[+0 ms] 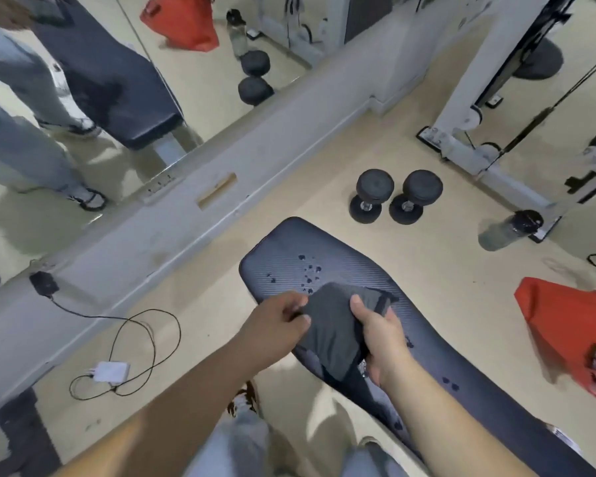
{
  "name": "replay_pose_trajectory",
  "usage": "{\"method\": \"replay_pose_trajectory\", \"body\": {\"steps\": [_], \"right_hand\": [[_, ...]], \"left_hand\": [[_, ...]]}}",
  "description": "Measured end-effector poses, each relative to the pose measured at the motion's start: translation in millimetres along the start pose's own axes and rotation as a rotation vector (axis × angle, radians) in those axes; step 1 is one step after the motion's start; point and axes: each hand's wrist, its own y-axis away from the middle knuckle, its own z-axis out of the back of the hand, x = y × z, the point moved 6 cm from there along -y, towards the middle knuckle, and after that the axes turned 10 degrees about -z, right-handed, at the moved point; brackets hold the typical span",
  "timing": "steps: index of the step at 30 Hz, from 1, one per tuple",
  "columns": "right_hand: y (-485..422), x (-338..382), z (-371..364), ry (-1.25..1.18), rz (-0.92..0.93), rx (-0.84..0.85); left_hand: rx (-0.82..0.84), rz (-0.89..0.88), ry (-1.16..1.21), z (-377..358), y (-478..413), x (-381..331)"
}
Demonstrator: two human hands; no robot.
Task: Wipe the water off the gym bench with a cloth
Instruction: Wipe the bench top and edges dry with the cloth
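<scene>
A dark blue padded gym bench (437, 342) runs from the centre of the view toward the lower right. Water drops (309, 270) dot its far end, and more drops (449, 383) lie near my right wrist. A dark grey cloth (331, 333) is bunched over the middle of the bench. My left hand (276, 327) pinches the cloth's left edge. My right hand (381, 333) grips its right side, thumb on top. Both hands hold the cloth just short of the far cluster of drops.
Two black dumbbells (394, 196) stand on the beige floor beyond the bench. A water bottle (508, 229) lies by the white machine frame (468, 132). A red bag (572, 330) sits at right. A charger with cable (112, 371) lies at left, below the wall mirror (83, 98).
</scene>
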Motion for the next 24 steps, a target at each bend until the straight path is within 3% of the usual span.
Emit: {"method": "replay_pose_trajectory", "body": {"steps": [5,7,11,13,15,17,24], "right_hand": [[-106,10,7,0.016,0.159,-0.071],[-144,28,20,0.053,0.315,-0.137],[-182,60,13,0.398,0.779,-0.247],[-206,56,-11,0.650,0.914,-0.273],[-243,39,-31,0.928,0.924,-0.295],[-279,16,-37,1.042,0.853,-0.260],[-290,3,-24,0.986,0.854,-0.214]], "left_hand": [[0.078,-0.072,-0.050,-31,-76,77],[0.127,-0.131,-0.123,-47,-104,108],[-0.082,-0.250,-0.267,-52,-158,160],[-0.182,-0.251,-0.337,-51,-182,180],[-0.216,-0.266,-0.374,-53,-197,197],[-0.223,-0.297,-0.389,-56,-205,213],[-0.399,-0.353,-0.596,-41,-194,239]]}}
